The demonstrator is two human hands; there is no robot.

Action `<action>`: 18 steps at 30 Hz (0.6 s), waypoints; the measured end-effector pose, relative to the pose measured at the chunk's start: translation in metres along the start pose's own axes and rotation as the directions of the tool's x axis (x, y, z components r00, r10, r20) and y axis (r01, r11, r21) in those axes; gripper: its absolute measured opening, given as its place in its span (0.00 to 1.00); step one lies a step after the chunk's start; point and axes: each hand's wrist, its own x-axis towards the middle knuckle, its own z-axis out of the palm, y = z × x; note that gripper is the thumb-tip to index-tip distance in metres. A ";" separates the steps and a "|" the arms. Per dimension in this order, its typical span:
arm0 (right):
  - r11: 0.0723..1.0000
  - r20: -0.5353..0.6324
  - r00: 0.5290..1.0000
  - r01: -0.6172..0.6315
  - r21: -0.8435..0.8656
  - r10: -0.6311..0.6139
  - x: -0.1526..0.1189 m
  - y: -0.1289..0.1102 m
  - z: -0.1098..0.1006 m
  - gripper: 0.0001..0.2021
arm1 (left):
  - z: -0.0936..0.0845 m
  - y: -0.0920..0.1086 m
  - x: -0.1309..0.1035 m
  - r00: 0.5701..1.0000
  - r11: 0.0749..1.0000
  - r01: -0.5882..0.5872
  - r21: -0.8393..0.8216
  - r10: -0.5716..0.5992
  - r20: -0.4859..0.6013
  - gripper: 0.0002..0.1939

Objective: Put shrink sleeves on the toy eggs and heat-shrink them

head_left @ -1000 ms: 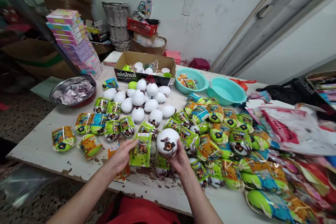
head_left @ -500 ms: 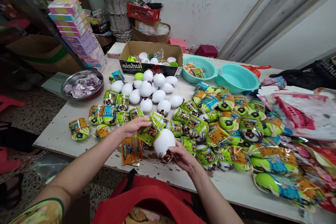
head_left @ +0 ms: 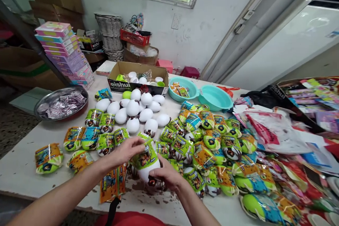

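Near the table's front edge, my right hand [head_left: 169,173] is wrapped round the lower right side of a white egg [head_left: 148,173] with a dark patterned end. A green printed packet [head_left: 144,157] lies over the egg's upper part, and my left hand [head_left: 129,150] pinches its top left. Orange packets [head_left: 108,185] lie flat just left of the egg. Behind my hands is a group of bare white eggs [head_left: 132,107]. Eggs with green, orange and blue packets [head_left: 203,159] are heaped to the right, and several more [head_left: 49,157] sit at the left.
A metal bowl [head_left: 86,104] of small pink sachets stands at the left. A cardboard box [head_left: 139,67] with white and green shells is at the back, beside two turquoise basins [head_left: 215,97]. Stacked boxes [head_left: 66,54] rise back left; plastic bags [head_left: 272,132] lie right.
The view has tilted up and shifted, showing a window. The green packet, held beside the egg before, now lies over its upper part, and my left hand has come closer to the egg.
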 end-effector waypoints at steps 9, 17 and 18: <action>0.987 -0.068 0.998 0.017 0.157 -0.006 -0.037 0.004 0.024 0.37 | 0.011 -0.039 -0.033 0.914 0.912 0.367 -0.186 -0.317 0.252 0.25; 0.971 -0.131 0.988 -0.049 0.233 0.082 -0.052 0.027 0.026 0.30 | 0.023 -0.057 -0.059 0.895 0.904 0.405 -0.135 -0.361 0.262 0.29; 0.974 -0.120 0.989 -0.062 0.217 0.090 -0.053 0.029 0.025 0.29 | 0.023 -0.059 -0.063 0.894 0.906 0.404 -0.128 -0.362 0.263 0.29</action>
